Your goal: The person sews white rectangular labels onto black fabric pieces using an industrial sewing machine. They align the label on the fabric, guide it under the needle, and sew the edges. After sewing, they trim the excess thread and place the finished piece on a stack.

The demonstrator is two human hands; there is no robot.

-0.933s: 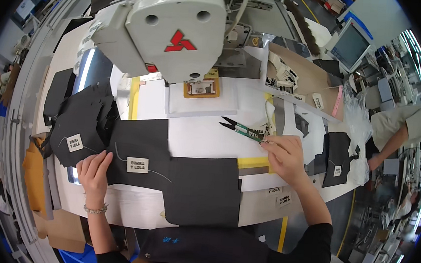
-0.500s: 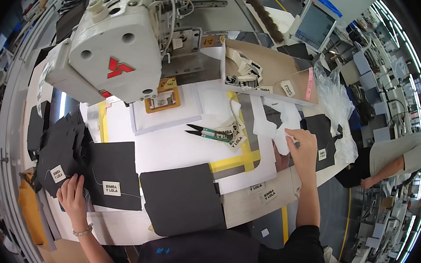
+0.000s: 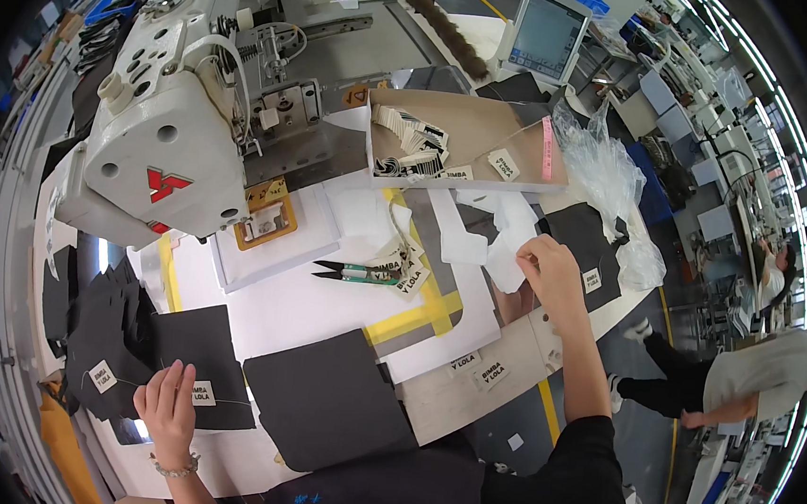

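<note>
I have the left hand (image 3: pixel 166 409) at the near left, its fingers bent and slightly parted over the middle black piece (image 3: pixel 226 338) and partly covering its pale label (image 3: pixel 204 393). Whether thumb and fingers pinch anything, I cannot tell. The stack (image 3: pixel 112 319) of black pieces lies just left of it, with another label (image 3: pixel 103 377) on top. A plain black piece (image 3: pixel 326 393) lies nearer me, between the hands.

To the right, I have the right hand (image 3: pixel 551 275) above the white cutout (image 3: pixel 511 237), thumb and fingertips drawn close together; I cannot tell if they meet or hold something. The right black piece (image 3: pixel 582 242) lies just beyond it.

Green-handled snips (image 3: pixel 356 273) rest between the hands, touching loose labels (image 3: pixel 409 277). Farther off stand the box (image 3: pixel 485 116) and the white machine (image 3: pixel 161 138).
</note>
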